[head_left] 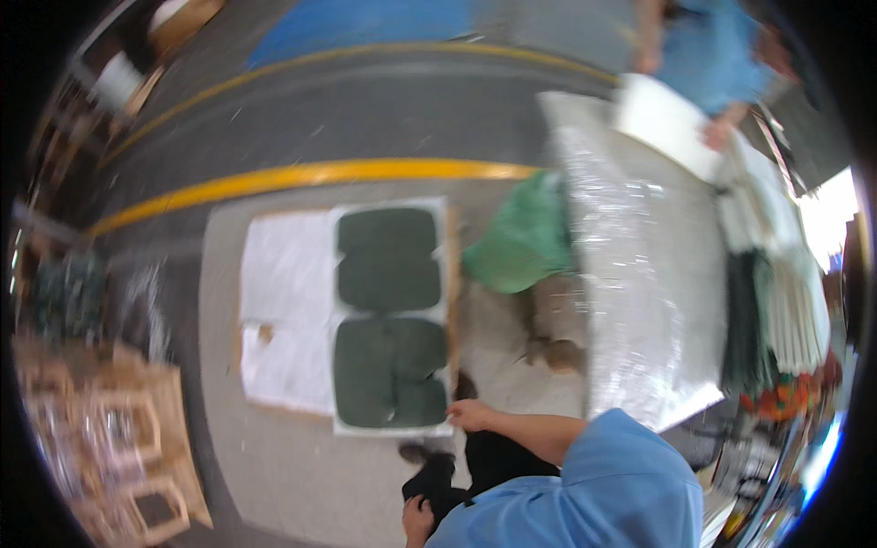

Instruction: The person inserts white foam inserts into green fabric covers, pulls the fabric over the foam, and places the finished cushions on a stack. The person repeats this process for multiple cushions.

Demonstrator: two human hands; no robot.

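My right hand [471, 416] reaches in from the right, fingers pinched at the near right edge of a dark green flat piece [365, 374]. This piece has rounded corners, a fold line and a small notch on its right side. A second dark green piece [388, 260] of similar shape lies just beyond it. Both rest on white sheeting [288, 265] spread over a board on the floor. My left hand [418, 519] is low by my dark-trousered leg, away from the pieces; its fingers are blurred.
A green sack [521, 239] stands between the board and a plastic-covered table [630, 274]. At the table's far end a co-worker in blue [708, 59] handles a white slab [667, 123]. Wooden frames [123, 447] are stacked at left. A yellow floor line [320, 173] runs beyond.
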